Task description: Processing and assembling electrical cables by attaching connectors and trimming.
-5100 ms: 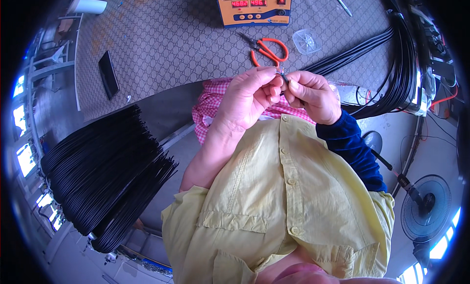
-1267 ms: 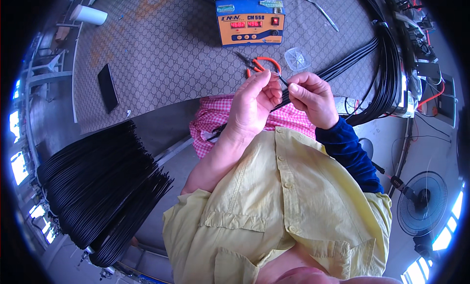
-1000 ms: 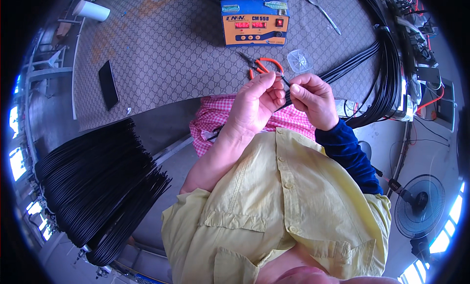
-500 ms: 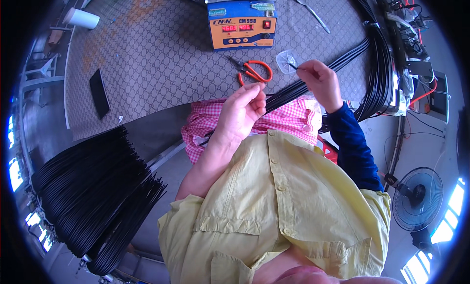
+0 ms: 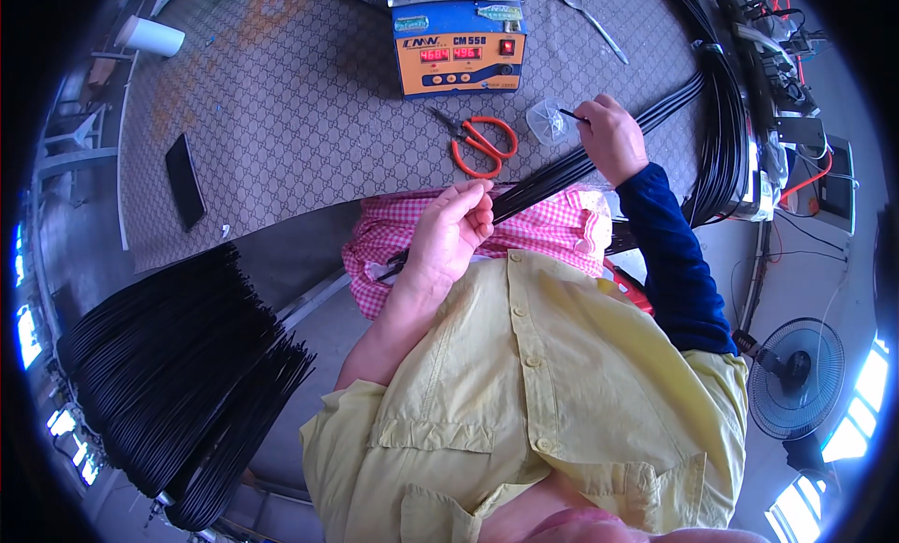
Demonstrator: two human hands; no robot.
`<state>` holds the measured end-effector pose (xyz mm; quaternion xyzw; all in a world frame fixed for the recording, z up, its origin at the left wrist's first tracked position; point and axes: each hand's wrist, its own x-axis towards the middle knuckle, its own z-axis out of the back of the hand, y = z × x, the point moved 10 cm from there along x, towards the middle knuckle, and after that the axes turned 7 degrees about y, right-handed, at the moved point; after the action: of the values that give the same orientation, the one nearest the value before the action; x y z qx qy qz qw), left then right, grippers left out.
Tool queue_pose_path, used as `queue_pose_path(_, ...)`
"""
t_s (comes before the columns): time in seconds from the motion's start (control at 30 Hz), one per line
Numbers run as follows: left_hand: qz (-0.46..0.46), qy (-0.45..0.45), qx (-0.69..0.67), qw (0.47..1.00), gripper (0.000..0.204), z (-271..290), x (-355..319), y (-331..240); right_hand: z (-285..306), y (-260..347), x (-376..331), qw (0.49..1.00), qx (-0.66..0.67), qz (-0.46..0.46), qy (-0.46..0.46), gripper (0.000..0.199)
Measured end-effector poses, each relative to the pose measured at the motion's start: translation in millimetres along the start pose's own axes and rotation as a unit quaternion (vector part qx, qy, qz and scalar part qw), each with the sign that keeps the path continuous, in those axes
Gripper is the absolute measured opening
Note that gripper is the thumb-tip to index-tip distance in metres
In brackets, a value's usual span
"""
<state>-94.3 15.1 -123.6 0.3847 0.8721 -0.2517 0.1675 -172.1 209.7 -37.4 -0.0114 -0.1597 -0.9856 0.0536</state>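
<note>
My left hand (image 5: 449,232) is closed around a black cable (image 5: 543,180) at the table's near edge, over a pink checked cloth (image 5: 552,232) on my lap. My right hand (image 5: 611,136) is stretched out over the table and pinches the cable's thin tip, which touches a small clear plastic cup (image 5: 548,122). The cable runs slanting between the two hands. Orange-handled scissors (image 5: 478,140) lie just left of the cup.
An orange and blue box with a red digital display (image 5: 459,39) stands at the table's far side, a metal spoon (image 5: 592,19) beside it. A black phone (image 5: 184,180) and a white cup (image 5: 150,36) lie left. Black cable bundles hang at left (image 5: 178,384) and curve along the right (image 5: 726,122). A fan (image 5: 796,379) stands right.
My hands, held together near my chest, have separated. The right hand reached forward with the cable tip to the clear cup; the left hand stayed low on the cable.
</note>
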Motion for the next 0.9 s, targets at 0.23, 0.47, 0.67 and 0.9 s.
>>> queue_pose_path(0.23,-0.006,0.005,0.007,1.0,0.013,6.3,-2.4,-1.9,10.5,8.6,0.3,0.998,-0.006,0.029,0.048,0.012)
queue_pose_path(0.47,0.0,-0.002,0.003,1.0,0.014,10.7,-3.2,2.6,-8.5,1.8,14.5,0.989,-0.081,0.047,0.118,0.014)
queue_pose_path(0.67,-0.009,-0.025,0.022,0.999,0.012,11.9,-5.8,-1.0,0.4,0.5,23.7,0.989,-0.004,0.058,0.138,0.011)
queue_pose_path(0.9,-0.005,-0.039,0.017,0.999,0.012,22.1,-4.2,-5.7,46.0,5.4,43.8,0.963,0.229,-0.025,0.14,0.016)
